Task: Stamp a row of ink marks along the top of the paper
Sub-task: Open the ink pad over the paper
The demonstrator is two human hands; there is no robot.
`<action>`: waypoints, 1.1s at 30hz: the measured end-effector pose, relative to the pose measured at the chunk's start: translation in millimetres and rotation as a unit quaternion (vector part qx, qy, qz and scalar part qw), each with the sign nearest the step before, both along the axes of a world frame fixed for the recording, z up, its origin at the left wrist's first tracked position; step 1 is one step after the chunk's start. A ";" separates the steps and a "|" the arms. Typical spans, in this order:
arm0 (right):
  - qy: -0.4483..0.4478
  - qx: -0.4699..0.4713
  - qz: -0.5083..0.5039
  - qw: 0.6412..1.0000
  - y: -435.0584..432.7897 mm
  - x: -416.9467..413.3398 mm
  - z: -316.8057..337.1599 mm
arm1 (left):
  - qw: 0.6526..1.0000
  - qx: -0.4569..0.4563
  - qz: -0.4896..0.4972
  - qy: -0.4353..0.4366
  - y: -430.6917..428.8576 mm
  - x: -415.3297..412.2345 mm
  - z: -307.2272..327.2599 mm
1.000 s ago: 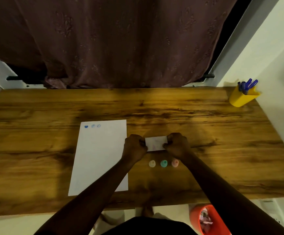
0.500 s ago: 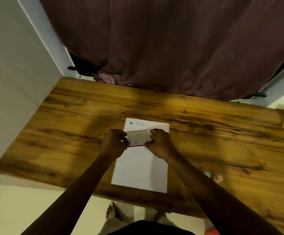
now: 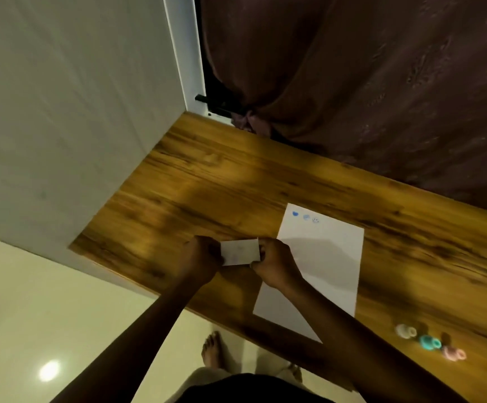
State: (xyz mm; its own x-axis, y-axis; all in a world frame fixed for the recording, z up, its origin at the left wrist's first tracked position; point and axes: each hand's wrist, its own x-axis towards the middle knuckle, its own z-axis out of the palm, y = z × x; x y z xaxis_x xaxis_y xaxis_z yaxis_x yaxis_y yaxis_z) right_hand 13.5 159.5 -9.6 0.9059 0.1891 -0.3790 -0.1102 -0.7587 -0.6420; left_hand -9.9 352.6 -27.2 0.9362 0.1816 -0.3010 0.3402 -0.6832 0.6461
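Head view. Card: small, white, pinched at its two short ends; half a second ago above the paper, now carried left, over bare surface. Paper: flat, three blue marks at top left, row unfinished. Stamps: three, untouched, near right edge. Judgement: stamping paused. Left hand, right hand: forearms extended, fingers closed on card ends.

A white sheet of paper lies on the wooden surface; three small round stamps sit right of it, a small card left.
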 end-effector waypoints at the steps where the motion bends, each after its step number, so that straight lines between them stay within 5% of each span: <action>1: -0.003 -0.003 -0.002 1.000 0.2 -0.9 -1.9 | 1.000 -0.002 -0.006 0.001 -0.2 -0.1 -1.9; 10: -0.049 0.010 0.024 0.998 -7.5 -2.8 -8.0 | 0.999 -0.019 -0.019 -0.022 -0.8 -9.1 3.0; 24: 0.031 0.074 0.157 0.984 -37.1 34.2 4.0 | 0.996 0.003 -0.084 -0.029 1.9 -10.7 11.0; 33: 0.058 0.095 0.086 0.990 -33.6 50.8 7.0 | 0.996 -0.020 -0.081 -0.010 6.5 -1.8 14.1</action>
